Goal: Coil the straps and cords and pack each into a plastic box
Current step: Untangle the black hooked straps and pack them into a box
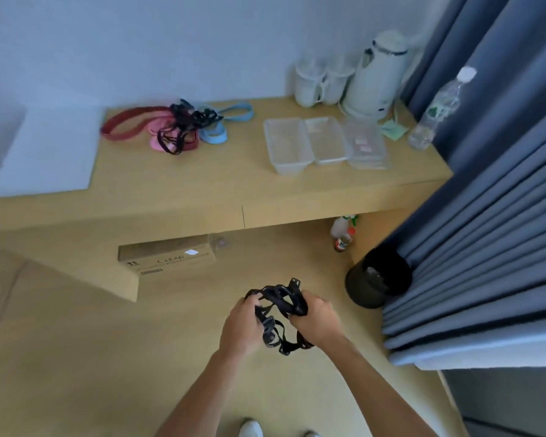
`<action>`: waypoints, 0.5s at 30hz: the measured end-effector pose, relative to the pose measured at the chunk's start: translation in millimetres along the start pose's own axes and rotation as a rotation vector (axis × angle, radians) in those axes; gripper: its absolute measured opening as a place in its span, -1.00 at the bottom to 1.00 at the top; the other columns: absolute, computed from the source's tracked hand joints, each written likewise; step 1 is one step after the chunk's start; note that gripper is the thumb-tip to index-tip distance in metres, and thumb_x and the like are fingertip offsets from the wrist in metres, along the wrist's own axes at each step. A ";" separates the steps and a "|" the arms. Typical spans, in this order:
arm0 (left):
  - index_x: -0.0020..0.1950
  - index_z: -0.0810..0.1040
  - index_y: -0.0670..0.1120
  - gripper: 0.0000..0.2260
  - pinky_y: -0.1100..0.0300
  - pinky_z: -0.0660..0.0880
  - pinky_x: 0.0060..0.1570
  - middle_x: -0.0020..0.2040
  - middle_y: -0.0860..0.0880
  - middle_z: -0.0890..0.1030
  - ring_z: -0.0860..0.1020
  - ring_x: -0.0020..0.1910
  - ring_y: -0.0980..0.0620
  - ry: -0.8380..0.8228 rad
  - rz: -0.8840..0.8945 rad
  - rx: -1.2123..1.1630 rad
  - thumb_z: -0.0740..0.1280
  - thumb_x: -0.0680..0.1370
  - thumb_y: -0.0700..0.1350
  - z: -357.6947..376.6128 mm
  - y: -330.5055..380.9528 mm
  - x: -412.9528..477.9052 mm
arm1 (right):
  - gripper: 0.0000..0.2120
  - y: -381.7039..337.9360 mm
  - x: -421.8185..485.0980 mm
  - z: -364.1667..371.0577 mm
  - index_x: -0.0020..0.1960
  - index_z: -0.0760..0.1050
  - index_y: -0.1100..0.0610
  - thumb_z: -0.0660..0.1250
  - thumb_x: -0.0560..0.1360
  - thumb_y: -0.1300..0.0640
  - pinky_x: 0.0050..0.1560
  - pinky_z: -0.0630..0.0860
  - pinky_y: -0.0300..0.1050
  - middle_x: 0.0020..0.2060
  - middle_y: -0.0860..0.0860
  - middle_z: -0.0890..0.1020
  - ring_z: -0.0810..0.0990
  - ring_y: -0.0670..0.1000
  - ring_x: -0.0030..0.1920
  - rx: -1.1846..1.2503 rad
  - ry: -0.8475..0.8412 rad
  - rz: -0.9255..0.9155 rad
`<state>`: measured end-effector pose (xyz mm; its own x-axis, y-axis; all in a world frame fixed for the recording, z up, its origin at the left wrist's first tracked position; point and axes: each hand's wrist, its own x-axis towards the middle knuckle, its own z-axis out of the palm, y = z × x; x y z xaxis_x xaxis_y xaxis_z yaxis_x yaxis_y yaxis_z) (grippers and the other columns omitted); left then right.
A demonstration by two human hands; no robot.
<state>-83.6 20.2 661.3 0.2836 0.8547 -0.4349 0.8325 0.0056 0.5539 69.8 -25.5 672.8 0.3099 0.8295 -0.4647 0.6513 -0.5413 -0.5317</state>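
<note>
- We see the left hand [240, 326] in front of the desk [202, 184], lower than its top, fingers curled round one side of a tangled black strap [281, 307]
- The right hand [319, 320] sits just beside it, clenched on the other side of the same strap, with a bunched part sticking up above the fist
- Loose loops of the strap hang between and below the two hands, away from the desk
- The other straps [177, 127] lie in a heap at the back of the desk, left of its middle: red, pink, pale blue and black ones overlapping
- Clear boxes [297, 146] stand side by side on the right part of the desk, well apart from the heap; we cannot tell what is in them
- Behind the boxes, at the desk's back right corner, are two white mugs [322, 80] and a white kettle [375, 77]
- A water bottle [435, 111] stands at the desk's right edge, against the blue curtain [486, 216]
- A white sheet [48, 152] lies on the desk's left end
- Under the desk sit a brown carton [167, 258] and a small bottle [342, 238]
- A black bin [375, 282] stands on the floor off the desk's right end, by the curtain
</note>
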 end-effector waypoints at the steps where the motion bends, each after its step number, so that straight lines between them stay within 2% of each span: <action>1: 0.23 0.45 -0.11 -0.69 0.16 0.42 -0.01 0.16 -0.06 0.51 0.52 0.09 -0.06 -0.005 -0.010 0.006 0.20 0.51 -0.30 -15.1 4.7 -7.4 | -0.83 -17.1 -8.6 -6.7 -0.04 0.42 0.12 0.31 0.40 0.12 -0.22 0.32 -0.13 -0.13 0.08 0.58 0.54 0.14 -0.09 -0.030 0.014 -0.013; 5: 0.33 0.36 -0.17 -0.62 0.12 0.42 -0.03 0.19 -0.12 0.47 0.49 0.13 -0.12 -0.049 -0.004 0.006 0.15 0.51 -0.31 -73.5 18.4 -27.2 | -0.75 -74.7 -33.9 -26.0 0.07 0.45 0.12 0.30 0.41 0.08 -0.10 0.44 -0.08 -0.09 0.09 0.63 0.57 0.17 -0.03 -0.033 0.037 -0.062; 7: 0.27 0.38 -0.19 -0.66 0.13 0.39 -0.18 0.06 -0.14 0.50 0.51 -0.02 -0.12 -0.082 0.007 -0.034 0.11 0.50 -0.32 -101.1 19.8 -35.6 | -0.75 -96.9 -43.0 -33.5 0.07 0.46 0.11 0.32 0.41 0.10 -0.08 0.51 -0.05 -0.11 0.09 0.64 0.59 0.16 -0.06 0.036 0.022 -0.085; 10: 0.15 0.41 -0.18 -0.72 0.22 0.27 -0.38 -0.21 -0.05 0.44 0.40 -0.32 0.02 -0.114 0.010 -0.115 0.06 0.50 -0.33 -138.5 18.3 -40.1 | -0.82 -123.7 -49.3 -44.7 0.01 0.46 0.12 0.31 0.43 0.12 -0.13 0.50 -0.07 -0.13 0.10 0.64 0.59 0.14 -0.10 0.057 0.023 -0.130; 13: 0.04 0.40 -0.13 -0.79 0.15 0.24 -0.35 -0.24 -0.08 0.41 0.35 -0.34 0.01 -0.114 0.002 -0.177 0.05 0.49 -0.30 -166.2 18.2 -37.9 | -0.87 -143.5 -46.4 -52.0 -0.07 0.45 0.14 0.31 0.42 0.12 -0.23 0.48 -0.09 -0.18 0.09 0.63 0.58 0.11 -0.17 0.051 0.025 -0.152; 15: 0.05 0.42 -0.15 -0.78 0.14 0.26 -0.33 -0.20 -0.11 0.43 0.36 -0.32 -0.01 -0.104 0.003 -0.218 0.06 0.49 -0.29 -178.3 19.0 -31.7 | -0.87 -155.3 -40.0 -57.4 -0.05 0.43 0.10 0.32 0.42 0.13 -0.33 0.41 -0.21 -0.20 0.05 0.61 0.54 0.06 -0.21 0.057 0.033 -0.181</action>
<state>-161.6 85.8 812.1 0.3429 0.7970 -0.4973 0.7126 0.1243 0.6905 -4.0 33.3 814.6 0.2142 0.9175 -0.3351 0.6588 -0.3891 -0.6439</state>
